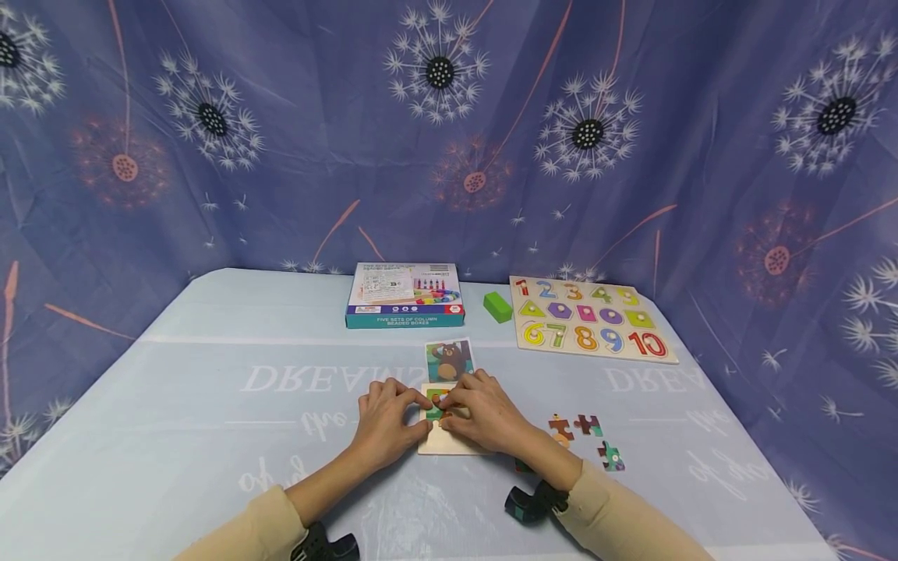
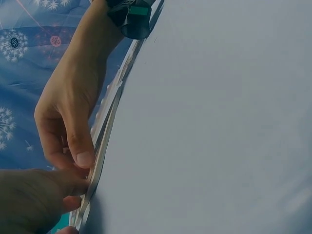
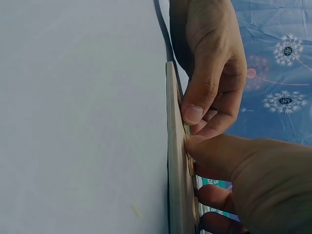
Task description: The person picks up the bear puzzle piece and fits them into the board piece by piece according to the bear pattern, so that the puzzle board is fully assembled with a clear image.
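A small wooden puzzle board [image 1: 449, 442] lies on the table, with colorful puzzle pieces [image 1: 433, 411] in its upper left part. My left hand [image 1: 384, 425] is at the board's left edge, thumb and forefinger pinching at a piece there. From the other side my right hand [image 1: 489, 413] pinches a puzzle piece, fingertips close to the left ones. Fingers hide much of the pieces. Beyond the board lies a bear picture card [image 1: 450, 362]. In the left wrist view, the right hand [image 2: 70, 112] appears above the left hand [image 2: 34, 200], both at the thin board edge [image 2: 100, 168].
Loose puzzle pieces [image 1: 588, 425] lie right of the board, one partly under the right forearm. Farther back are a beaded-column box [image 1: 404, 296], a green block [image 1: 497, 307] and a number-and-shape board [image 1: 592, 319]. A dandelion-patterned curtain [image 1: 316, 156] hangs behind the table.
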`<state>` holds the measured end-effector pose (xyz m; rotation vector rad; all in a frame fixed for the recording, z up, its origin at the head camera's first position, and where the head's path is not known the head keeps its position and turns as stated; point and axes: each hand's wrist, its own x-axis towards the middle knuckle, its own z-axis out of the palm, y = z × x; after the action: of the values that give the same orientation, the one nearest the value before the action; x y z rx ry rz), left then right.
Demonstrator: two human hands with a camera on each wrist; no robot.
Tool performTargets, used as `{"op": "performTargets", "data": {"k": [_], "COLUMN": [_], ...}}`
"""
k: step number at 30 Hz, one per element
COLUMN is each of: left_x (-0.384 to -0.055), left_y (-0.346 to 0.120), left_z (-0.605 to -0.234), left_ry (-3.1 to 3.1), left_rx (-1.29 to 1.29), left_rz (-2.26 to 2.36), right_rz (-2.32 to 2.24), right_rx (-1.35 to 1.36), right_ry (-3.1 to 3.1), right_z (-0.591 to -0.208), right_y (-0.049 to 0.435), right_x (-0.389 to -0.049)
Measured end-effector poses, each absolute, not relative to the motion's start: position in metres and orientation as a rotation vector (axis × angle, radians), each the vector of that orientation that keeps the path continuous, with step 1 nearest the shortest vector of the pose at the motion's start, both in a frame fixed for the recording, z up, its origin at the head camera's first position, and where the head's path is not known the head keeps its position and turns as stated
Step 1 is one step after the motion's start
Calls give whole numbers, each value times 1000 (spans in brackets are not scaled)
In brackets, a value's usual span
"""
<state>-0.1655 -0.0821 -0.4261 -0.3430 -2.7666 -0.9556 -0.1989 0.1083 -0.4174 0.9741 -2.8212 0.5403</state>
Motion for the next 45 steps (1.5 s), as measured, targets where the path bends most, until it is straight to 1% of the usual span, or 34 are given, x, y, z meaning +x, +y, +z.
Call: {"op": "performTargets", "data": {"k": [18,28,34,45], "left_x": [-165,-165,-165,-165], "left_y": [-82,-82,-82,-82], "left_z": [-426,-428,-428,-430], "left_ry": [-2758,-2752,-2758,-2738], "left_rx": [-341,-355,-346,-341], "left_rz": [-978,-985,-994,-1016], "right_rz": [526,629,682,632], "right_rx": [959,917,848,704], "right_ry": [-2837,-2875,-2858,-2878], "right_z": [-416,-407,-398,-396], "right_y": [107,113,129,179], "right_x": [-198,-194,-191,-186]}}
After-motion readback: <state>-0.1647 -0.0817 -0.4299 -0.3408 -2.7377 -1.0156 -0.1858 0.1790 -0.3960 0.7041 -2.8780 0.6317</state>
